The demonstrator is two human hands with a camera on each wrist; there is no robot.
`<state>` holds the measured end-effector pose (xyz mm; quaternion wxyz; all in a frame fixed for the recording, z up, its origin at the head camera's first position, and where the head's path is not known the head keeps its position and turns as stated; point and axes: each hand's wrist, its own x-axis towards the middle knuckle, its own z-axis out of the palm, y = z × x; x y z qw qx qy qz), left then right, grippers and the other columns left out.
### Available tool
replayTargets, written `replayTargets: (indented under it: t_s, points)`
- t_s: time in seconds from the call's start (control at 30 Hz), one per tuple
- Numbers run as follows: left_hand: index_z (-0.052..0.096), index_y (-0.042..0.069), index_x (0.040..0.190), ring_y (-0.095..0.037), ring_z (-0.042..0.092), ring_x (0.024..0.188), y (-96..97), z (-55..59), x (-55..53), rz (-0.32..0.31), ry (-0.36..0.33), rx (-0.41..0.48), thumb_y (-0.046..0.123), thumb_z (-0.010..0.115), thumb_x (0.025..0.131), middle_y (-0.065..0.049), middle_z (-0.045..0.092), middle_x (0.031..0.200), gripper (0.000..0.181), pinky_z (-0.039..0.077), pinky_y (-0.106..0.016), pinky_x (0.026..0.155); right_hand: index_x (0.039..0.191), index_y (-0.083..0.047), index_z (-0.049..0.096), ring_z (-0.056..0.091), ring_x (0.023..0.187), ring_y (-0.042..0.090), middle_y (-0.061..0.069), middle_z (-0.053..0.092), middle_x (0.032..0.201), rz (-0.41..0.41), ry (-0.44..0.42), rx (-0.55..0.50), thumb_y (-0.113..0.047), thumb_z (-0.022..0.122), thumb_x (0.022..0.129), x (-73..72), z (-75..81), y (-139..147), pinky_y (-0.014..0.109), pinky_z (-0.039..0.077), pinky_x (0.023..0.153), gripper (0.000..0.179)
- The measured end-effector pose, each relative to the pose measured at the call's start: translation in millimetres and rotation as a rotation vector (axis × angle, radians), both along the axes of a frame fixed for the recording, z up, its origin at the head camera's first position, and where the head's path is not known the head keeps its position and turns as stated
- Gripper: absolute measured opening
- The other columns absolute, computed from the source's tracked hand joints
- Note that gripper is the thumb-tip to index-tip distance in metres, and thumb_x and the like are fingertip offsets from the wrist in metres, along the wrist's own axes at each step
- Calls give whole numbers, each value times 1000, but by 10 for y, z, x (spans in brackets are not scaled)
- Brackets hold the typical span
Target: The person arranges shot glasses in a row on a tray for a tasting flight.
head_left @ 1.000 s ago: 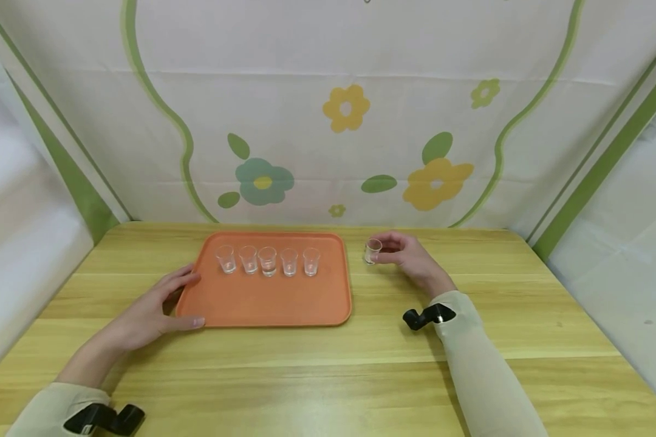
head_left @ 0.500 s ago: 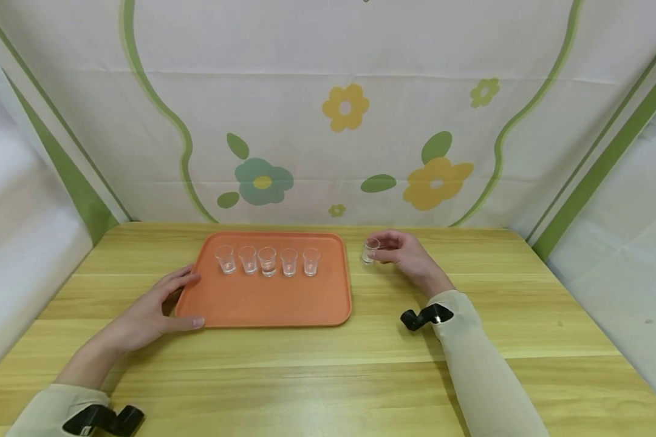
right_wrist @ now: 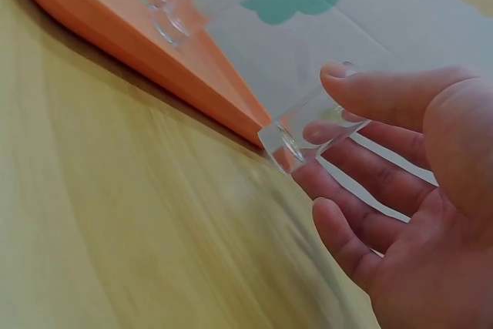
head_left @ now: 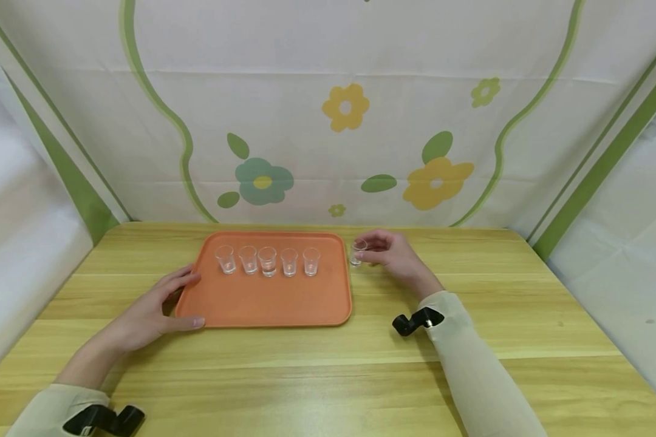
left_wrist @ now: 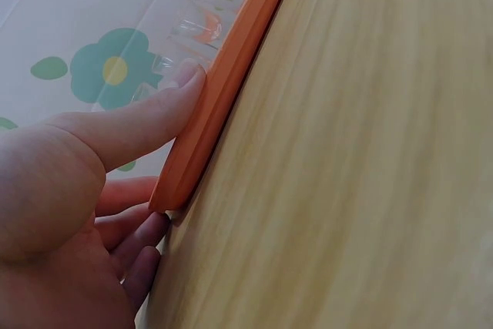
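A small clear shot glass [head_left: 356, 257] is pinched upright between the thumb and fingers of my right hand [head_left: 396, 256], just off the tray's right edge. The right wrist view shows the same glass [right_wrist: 296, 144] with its thick base near the tray rim. On the orange tray [head_left: 262, 303], several like glasses [head_left: 268, 262] stand in a row toward the back. My left hand [head_left: 144, 315] holds the tray at its left end, thumb on the near left corner and fingers along the left side. In the left wrist view, the thumb [left_wrist: 166, 105] lies on the rim and the fingertips are against its outer side.
The tray lies on a wood-grain table [head_left: 328, 376]. Behind the table hangs a white cloth [head_left: 306, 48] printed with flowers, and more cloth closes off both sides. A black camera mount [head_left: 415, 320] sits on each sleeve.
My right hand has moved left with the shot glass, from beside the tray to close by its right edge. The left hand, the tray and the row of glasses stay put.
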<state>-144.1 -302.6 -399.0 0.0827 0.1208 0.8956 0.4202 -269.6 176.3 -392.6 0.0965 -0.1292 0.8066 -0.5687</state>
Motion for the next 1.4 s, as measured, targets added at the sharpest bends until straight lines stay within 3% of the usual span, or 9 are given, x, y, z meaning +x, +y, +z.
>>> replayTargets:
  t_s: [0.13, 0.3, 0.37, 0.5, 0.6, 0.67, 1.03, 1.4]
  points:
    - [35, -1, 163, -55, 13, 160, -6, -6, -2, 3, -2, -6, 27, 84, 92, -20, 13, 178, 91, 19, -14, 122, 133, -3, 70, 71, 105, 15, 14, 74, 129, 9, 9, 6, -14, 80, 95, 18, 7, -59, 37, 63, 89, 41]
    - [36, -1, 162, -56, 14, 160, -10, -14, -12, -2, 11, -9, 27, 85, 92, -21, 14, 178, 90, 17, 2, 107, 131, -5, 71, 71, 105, 16, 12, 74, 127, 14, 18, 10, -16, 81, 95, 21, 7, -94, 38, 62, 90, 38]
    - [37, -1, 162, -56, 15, 160, -11, -14, -11, -2, 14, -11, 27, 85, 92, -21, 14, 178, 90, 17, 2, 107, 130, -6, 71, 71, 105, 16, 12, 74, 127, 11, 14, 8, -16, 81, 95, 26, 18, -101, 38, 62, 91, 37]
    - [36, -1, 162, -55, 13, 160, -10, -12, -6, 2, 10, -8, 27, 85, 92, -20, 14, 178, 90, 18, -27, 128, 131, -5, 71, 71, 105, 15, 12, 74, 127, 6, 20, -2, -16, 82, 94, 50, 52, -133, 35, 61, 92, 40]
    - [36, -2, 162, -56, 12, 160, -6, -9, -5, 3, 5, 0, 26, 85, 91, -21, 13, 178, 91, 15, -54, 130, 132, -5, 70, 72, 106, 15, 12, 74, 127, 14, 32, -9, -16, 83, 93, 74, 66, -183, 30, 60, 92, 42]
    - [36, -3, 162, -56, 12, 160, -4, -8, -5, 3, 5, 1, 26, 85, 91, -21, 13, 178, 91, 15, -60, 129, 130, -6, 71, 72, 107, 16, 12, 74, 125, 24, 31, -10, -16, 83, 93, 86, 60, -226, 27, 59, 91, 40]
    - [36, -1, 163, -56, 13, 160, -6, -5, -6, 3, 1, -13, 28, 85, 92, -21, 13, 178, 91, 18, -53, 129, 126, -13, 72, 70, 112, 24, 7, 75, 124, 49, 45, 46, -22, 85, 92, 110, -6, -353, 32, 58, 94, 37]
    - [36, -2, 162, -57, 11, 160, -10, -7, -14, 1, -6, 5, 26, 85, 91, -21, 12, 178, 91, 16, -71, 124, 124, -14, 73, 69, 115, 24, 6, 76, 122, 62, 84, 85, -20, 84, 93, 118, -33, -393, 39, 55, 101, 33]
